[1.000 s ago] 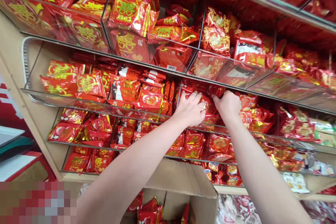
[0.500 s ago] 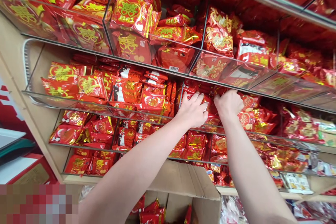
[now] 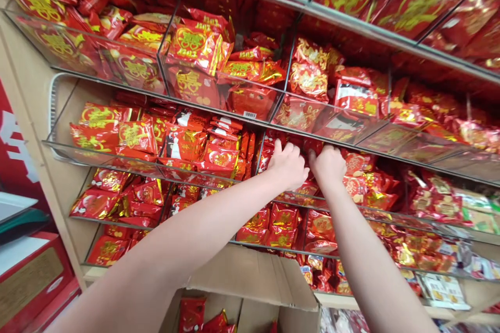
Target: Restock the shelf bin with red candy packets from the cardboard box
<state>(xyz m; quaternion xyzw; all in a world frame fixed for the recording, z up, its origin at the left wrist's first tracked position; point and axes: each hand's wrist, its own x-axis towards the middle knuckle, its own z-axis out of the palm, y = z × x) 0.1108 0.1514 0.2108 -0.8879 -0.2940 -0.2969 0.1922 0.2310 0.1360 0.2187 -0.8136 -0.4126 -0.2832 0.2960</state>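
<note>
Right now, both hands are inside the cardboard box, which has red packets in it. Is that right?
Not quite: the hands aren't inside the box. The head view shows the left hand and right hand at the shelf above the cardboard box, which does have red packets in it.

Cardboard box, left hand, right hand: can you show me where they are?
Cardboard box (image 3: 253, 277), head view: on its far flap.
Left hand (image 3: 288, 167), head view: on its back.
Right hand (image 3: 328, 167), head view: on its back.
</note>
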